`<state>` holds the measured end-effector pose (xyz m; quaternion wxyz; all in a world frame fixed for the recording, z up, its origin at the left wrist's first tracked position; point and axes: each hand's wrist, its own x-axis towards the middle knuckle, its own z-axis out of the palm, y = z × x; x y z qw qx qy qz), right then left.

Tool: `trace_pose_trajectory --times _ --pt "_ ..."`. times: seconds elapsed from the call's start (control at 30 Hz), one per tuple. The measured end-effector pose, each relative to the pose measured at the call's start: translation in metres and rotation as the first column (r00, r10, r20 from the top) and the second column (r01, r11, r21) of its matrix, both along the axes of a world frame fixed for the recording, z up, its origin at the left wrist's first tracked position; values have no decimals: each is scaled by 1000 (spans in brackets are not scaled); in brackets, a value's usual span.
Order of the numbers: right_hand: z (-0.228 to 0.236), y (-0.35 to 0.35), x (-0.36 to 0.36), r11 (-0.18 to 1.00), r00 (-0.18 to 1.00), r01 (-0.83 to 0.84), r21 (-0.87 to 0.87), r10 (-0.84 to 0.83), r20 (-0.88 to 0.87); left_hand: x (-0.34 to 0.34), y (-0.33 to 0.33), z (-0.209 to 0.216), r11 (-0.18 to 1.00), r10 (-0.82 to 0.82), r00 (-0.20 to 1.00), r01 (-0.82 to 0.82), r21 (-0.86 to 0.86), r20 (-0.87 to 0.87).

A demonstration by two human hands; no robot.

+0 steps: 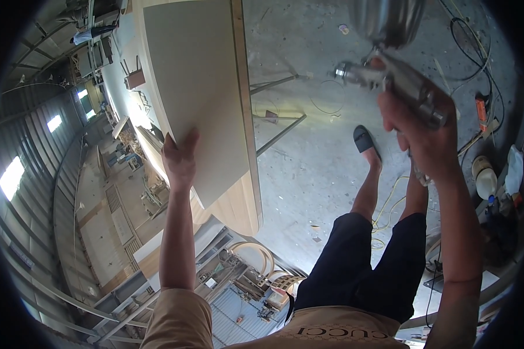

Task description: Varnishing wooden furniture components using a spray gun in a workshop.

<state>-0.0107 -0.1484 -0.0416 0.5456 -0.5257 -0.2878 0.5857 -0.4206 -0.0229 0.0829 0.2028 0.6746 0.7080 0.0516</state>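
Note:
My right hand (428,136) is closed round the handle of a metal spray gun (412,90), held up over the floor. Its silver cup (387,20) reaches the top of the view, and the nozzle points left toward the work. At the left, a long flat grey panel (201,87) lies on a pale wooden board (239,203). My left hand (180,163) grips the panel's left edge, its fingers and thumb parted across that edge. The underside of the panel there is hidden.
Metal legs (279,136) jut out beneath the board. Dark hoses (486,64) lie at the upper right, near a white jug (484,177). A yellow hose (390,203) loops behind my legs. Another person (93,35) is far off at the upper left.

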Motion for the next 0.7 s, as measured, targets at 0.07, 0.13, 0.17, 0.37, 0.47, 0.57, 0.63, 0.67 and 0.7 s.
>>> trace_pose_trajectory --times 0.07,0.13,0.17,0.37,0.47,0.57,0.63,0.67,0.7 --pt "8 8 7 999 998 49 -16 -50 -30 0 0 1 1000 -9 1000 10 9 -29" --pt "10 11 4 996 996 90 -9 -90 -7 -1 -2 0 1000 10 1000 -10 3 -14" --pt "11 12 4 991 991 134 0 -134 17 0 -2 1 1000 9 1000 -9 4 -15" --pt "-4 -12 -13 998 997 -23 52 19 72 3 -1 -2 1000 2 1000 -2 9 -10" --pt "-1 -27 -29 995 993 -102 -12 101 -60 2 -1 -1 1000 3 1000 -3 17 11" --pt "0 -39 -36 975 979 -202 97 198 44 -1 0 -1 1000 23 1000 -23 3 14" --pt "3 -47 -40 957 962 -258 134 243 121 -1 0 1 1000 -10 1000 9 -1 -11" --pt "6 -51 -40 947 948 -312 76 304 97 -1 0 1 1000 -7 1000 7 -3 -10" --pt "10 -55 -40 931 929 -365 19 363 69 1 0 0 1000 -7 1000 7 -1 6"
